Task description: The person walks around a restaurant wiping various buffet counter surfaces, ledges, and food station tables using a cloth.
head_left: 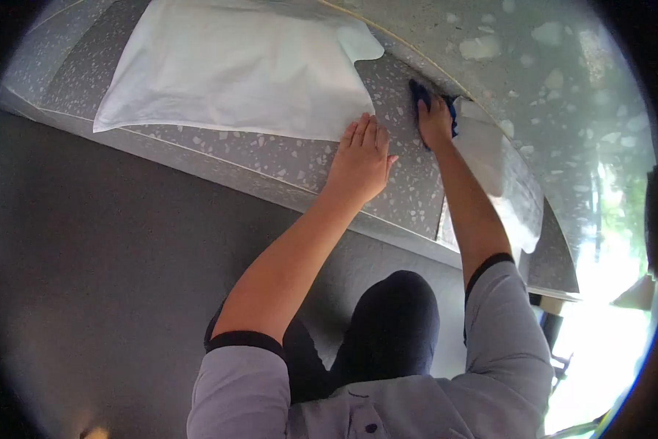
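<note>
R hand (435, 121) grips a bunched blue cloth (418, 91), fingers curled over it, on the grey speckled desk (270, 152) near the foot of the raised slab (548, 80). Cloth sits R of the L hand (362, 157), well apart from it. One end pokes out past the thumb side, twd upper L; another bit shows on the far side of the fingers. Too scrunched to give a sure long axis.

L hand is loose & flat, palm down, fingers pointing up & away from the body, tips at the lower R corner of a white cloth (248, 69). Whether they press on it or just touch, can't tell. White cloth lies spread, long axis roughly L–R across the view; one corner points lower L near the desk's front edge, a flap juts out upper R.

Past the R forearm: a pale crinkled sheet (515, 208), running down twd the lower R. Any print on it too faint to read; material unclear. Small dark mark on the grey shirt (398, 410), too small to make out.

Hidden/cut off: most of the blue cloth under the R hand; white cloth's top past the frame; pale sheet partly behind the forearm. Far R bkgd blown out by glare.
</note>
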{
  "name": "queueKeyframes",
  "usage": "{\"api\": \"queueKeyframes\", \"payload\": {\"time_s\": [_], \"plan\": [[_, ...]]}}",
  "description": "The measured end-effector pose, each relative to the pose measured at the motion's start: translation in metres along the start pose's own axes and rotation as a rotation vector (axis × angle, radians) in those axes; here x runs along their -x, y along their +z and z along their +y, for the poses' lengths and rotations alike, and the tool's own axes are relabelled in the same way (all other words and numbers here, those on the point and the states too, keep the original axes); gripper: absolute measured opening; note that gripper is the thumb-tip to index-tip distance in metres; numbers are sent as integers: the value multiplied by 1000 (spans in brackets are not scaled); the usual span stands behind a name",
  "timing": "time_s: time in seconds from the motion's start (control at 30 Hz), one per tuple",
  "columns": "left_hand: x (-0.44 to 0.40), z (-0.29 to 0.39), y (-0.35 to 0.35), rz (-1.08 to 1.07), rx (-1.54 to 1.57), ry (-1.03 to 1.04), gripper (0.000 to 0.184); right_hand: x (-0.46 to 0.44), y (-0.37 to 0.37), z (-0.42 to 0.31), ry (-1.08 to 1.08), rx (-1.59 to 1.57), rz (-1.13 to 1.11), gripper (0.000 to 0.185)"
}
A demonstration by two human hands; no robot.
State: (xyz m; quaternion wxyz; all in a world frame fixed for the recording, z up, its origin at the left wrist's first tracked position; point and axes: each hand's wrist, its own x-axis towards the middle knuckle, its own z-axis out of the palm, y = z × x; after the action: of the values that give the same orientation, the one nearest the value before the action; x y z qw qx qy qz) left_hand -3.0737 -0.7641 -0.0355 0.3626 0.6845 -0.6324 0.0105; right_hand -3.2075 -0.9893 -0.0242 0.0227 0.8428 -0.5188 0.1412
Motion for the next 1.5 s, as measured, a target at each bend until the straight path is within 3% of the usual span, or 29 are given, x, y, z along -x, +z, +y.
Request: {"api": "queueKeyframes", "payload": {"time_s": [0.13, 0.17, 0.27, 0.37, 0.47, 0.53, 0.67, 0.7, 0.8, 1.0, 1.1, 1.2, 1.3, 1.5], "plan": [[0, 0, 0, 37, 9, 6, 54, 44, -16, -26, -122, 65, -143, 55], [0, 1, -1, 39, 12, 16, 53, 50, -13, -28, -209, -5, -52, 52], [0, 0, -2, -27, 17, 6, 54, 30, -11, -6, -248, -123, -135, 50], [0, -2, 2, -44, -9, 1, 50, 23, -20, 2, -105, -156, -121, 47], [-1, -3, -3, 9, 84, -6, 55, 45, -6, 11, -228, 0, 37, 47], [-5, -2, -5, 120, 207, -131, 51, 87, -13, -11, -334, -76, 53, 49], [-6, -11, -15, 170, 564, -294, 43, 146, -45, -85, -455, -203, -124, 60], [-5, -11, -20, 142, 697, -324, 35, 150, -44, -95, -452, -208, -105, 59], [-5, -17, -13, 114, 565, -217, 32, 162, -46, -101, -441, -234, -89, 58], [-6, -10, -15, 203, 435, -127, 32, 162, -56, -25, -333, -203, -46, 52], [-7, -10, -13, 174, 555, -248, 32, 150, -43, -25, -226, -124, 52, 51], [-6, -11, -22, 226, 782, -317, 35, 154, -39, -68, -298, -184, 16, 53], [-3, -19, -24, 261, 781, -346, 37, 184, -60, -101, -480, -231, -92, 53], [-6, -20, -24, 338, 766, -308, 39, 187, -75, -48, -411, -254, -141, 52]]}}
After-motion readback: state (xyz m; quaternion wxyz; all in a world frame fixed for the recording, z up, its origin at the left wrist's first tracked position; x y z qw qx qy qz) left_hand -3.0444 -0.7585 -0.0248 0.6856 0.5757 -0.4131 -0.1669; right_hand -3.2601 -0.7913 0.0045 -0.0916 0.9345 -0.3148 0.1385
